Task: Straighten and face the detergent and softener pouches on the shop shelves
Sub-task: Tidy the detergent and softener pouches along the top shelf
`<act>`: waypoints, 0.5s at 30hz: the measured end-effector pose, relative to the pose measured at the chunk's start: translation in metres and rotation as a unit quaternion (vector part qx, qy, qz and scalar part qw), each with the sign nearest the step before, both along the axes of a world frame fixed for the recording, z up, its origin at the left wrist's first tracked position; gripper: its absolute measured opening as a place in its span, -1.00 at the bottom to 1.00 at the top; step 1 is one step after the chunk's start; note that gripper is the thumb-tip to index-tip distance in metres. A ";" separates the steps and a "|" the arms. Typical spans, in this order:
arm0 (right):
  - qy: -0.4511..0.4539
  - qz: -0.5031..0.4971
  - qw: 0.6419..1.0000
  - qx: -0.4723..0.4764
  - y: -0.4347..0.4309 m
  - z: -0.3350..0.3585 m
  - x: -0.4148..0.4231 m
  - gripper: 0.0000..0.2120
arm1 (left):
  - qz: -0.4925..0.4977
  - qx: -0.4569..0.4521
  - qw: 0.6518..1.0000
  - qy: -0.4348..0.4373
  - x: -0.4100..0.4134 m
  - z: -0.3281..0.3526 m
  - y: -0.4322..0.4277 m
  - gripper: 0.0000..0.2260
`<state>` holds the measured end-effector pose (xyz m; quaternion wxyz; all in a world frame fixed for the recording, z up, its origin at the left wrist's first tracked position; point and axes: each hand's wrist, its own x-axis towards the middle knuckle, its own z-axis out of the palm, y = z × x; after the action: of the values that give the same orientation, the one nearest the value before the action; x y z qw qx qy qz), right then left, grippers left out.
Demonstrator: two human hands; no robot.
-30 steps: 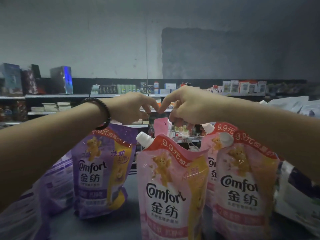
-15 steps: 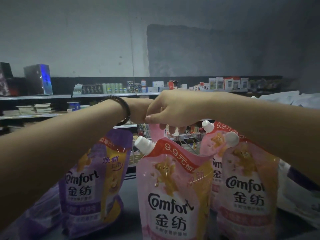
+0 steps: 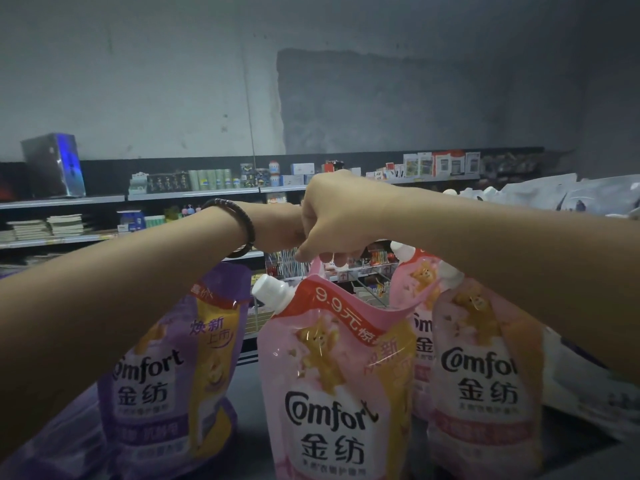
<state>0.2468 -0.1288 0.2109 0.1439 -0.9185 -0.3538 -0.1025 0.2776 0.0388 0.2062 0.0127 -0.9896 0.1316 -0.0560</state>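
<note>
Your right grip [image 3: 332, 220] pinches the raised top corner of the centre pink pouch [image 3: 329, 375]. This pouch stands upright on the shelf [image 3: 247, 389], label toward you. Your left grip [image 3: 280, 226] sits against the right one with its fingers hidden, so its state cannot be told. The purple pouch [image 3: 173, 375] stands apart on the left. The right pink pouch [image 3: 485, 375] stands just beside the centre one.

Open gap between purple pouch [image 3: 166, 372] and front pink pouch [image 3: 332, 393].
</note>
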 end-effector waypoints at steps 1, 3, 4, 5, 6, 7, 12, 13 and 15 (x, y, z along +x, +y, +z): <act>0.010 -0.006 1.000 0.000 0.000 0.000 0.001 -0.75 | 0.003 0.004 1.000 0.005 -0.004 0.001 -0.002 -0.71; 0.026 -0.015 1.000 -0.001 0.002 0.000 0.000 -0.75 | -0.009 0.024 1.000 0.004 -0.002 0.001 -0.001 -0.74; 0.025 -0.018 1.000 -0.004 0.002 0.000 -0.001 -0.74 | -0.011 0.038 0.999 0.008 0.000 0.002 0.000 -0.74; 0.016 -0.024 1.000 -0.009 0.003 0.000 -0.002 -0.73 | -0.012 0.052 0.999 0.006 -0.002 0.003 0.000 -0.75; 0.004 -0.029 0.999 -0.014 0.003 0.000 -0.002 -0.71 | -0.017 0.059 0.998 0.003 0.001 0.003 0.001 -0.75; 0.005 -0.032 0.999 -0.010 0.004 0.000 -0.002 -0.70 | -0.020 0.067 0.998 -0.003 -0.001 0.002 0.002 -0.74; 0.051 -0.059 0.997 -0.023 0.000 0.005 -0.001 -0.71 | -0.032 0.025 0.999 0.020 0.004 0.003 0.016 -0.79; 0.049 -0.066 0.996 -0.025 -0.001 0.007 -0.001 -0.69 | -0.030 0.020 0.999 0.032 0.004 0.004 0.020 -0.74; 0.050 -0.079 0.995 -0.020 -0.002 0.008 -0.001 -0.68 | -0.025 0.030 0.999 0.030 0.006 0.004 0.027 -0.68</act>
<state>0.2456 -0.1306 0.2190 0.1340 -0.9502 -0.2747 -0.0601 0.2836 0.0661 0.2105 0.0371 -0.9865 0.1580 -0.0230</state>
